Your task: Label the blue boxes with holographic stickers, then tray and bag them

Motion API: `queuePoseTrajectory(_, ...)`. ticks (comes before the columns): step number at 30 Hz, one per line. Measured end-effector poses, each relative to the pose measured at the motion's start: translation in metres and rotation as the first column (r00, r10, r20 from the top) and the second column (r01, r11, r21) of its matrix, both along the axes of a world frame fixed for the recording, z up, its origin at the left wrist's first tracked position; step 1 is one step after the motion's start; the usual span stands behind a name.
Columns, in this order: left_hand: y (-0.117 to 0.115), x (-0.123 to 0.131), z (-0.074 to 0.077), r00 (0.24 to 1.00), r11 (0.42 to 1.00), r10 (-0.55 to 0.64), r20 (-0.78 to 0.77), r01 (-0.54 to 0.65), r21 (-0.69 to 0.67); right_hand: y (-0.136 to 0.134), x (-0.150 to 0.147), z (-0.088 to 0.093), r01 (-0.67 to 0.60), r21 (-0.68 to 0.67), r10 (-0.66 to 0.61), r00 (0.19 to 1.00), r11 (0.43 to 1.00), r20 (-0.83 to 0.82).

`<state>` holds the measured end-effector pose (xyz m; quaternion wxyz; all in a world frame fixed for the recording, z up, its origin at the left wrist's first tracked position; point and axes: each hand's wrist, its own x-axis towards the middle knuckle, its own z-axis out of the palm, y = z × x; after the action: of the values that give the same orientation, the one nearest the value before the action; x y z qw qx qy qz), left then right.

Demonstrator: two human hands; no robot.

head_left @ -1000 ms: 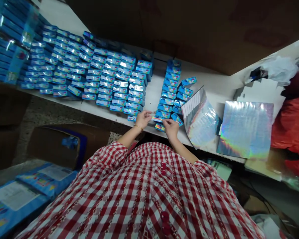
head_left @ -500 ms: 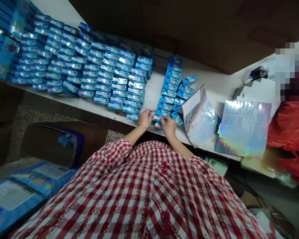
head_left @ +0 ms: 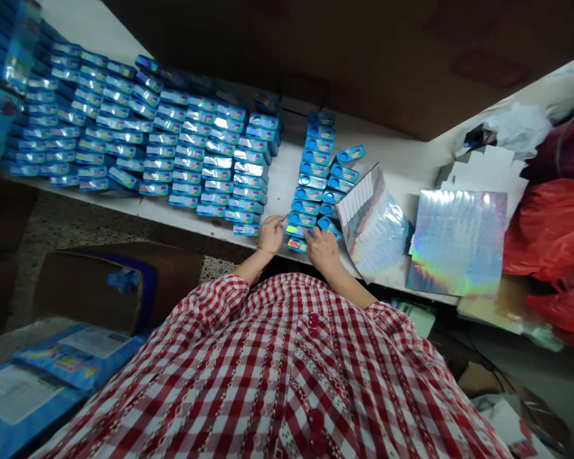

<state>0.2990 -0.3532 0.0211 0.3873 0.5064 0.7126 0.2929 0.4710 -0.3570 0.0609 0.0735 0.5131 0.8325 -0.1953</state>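
Observation:
Small blue boxes (head_left: 308,207) stand in a column on the white table in front of me, several with a round dark-blue spot on top. The nearest ones carry a shiny rainbow label (head_left: 297,245). At the column's left side my left hand (head_left: 270,234) is closed in a pinch, with a small pale sliver at its fingertips that is too small to name. My right hand (head_left: 322,250) rests at the right end of a near box (head_left: 298,231), fingers bent and slightly apart, fingertips touching its top. Its palm side is hidden.
Rows of labelled blue boxes (head_left: 191,150) fill the table's left. To the right lie a curled silvery label sheet (head_left: 377,229) and a flat one (head_left: 456,242), then a red plastic bag (head_left: 555,229). A large brown carton (head_left: 316,51) stands behind. An open carton (head_left: 90,287) sits lower left.
The view has shifted a little, so the table appears further left. My right hand's fingers have moved from a pinch at the box's label to resting on its right end. My left hand stays pinched alongside.

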Motion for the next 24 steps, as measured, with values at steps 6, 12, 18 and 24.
queuePoseTrajectory(6, 0.079, 0.065, 0.051, 0.971, 0.926, -0.228, -0.07, 0.238, 0.294, 0.022, 0.075, 0.016, 0.386, 0.237, -0.266, 0.869, 0.892, -0.418)
queuePoseTrajectory(12, 0.183, 0.18, 0.033, 0.842, 0.864, -0.455, -0.29, 0.496, 0.084, 0.035, 0.136, 0.019, 0.558, 0.254, -0.336, 0.741, 0.79, -0.581)
queuePoseTrajectory(18, 0.203, 0.216, 0.011, 0.817, 0.879, -0.447, -0.365, 0.476, -0.009, 0.077, 0.164, 0.017, 0.496, 0.342, -0.304, 0.822, 0.798, -0.482)
queuePoseTrajectory(24, 0.185, 0.201, 0.039, 0.856, 0.857, -0.493, -0.153, 0.509, 0.084, 0.148, 0.19, 0.015, 0.248, 0.458, -0.169, 0.964, 0.854, -0.206)
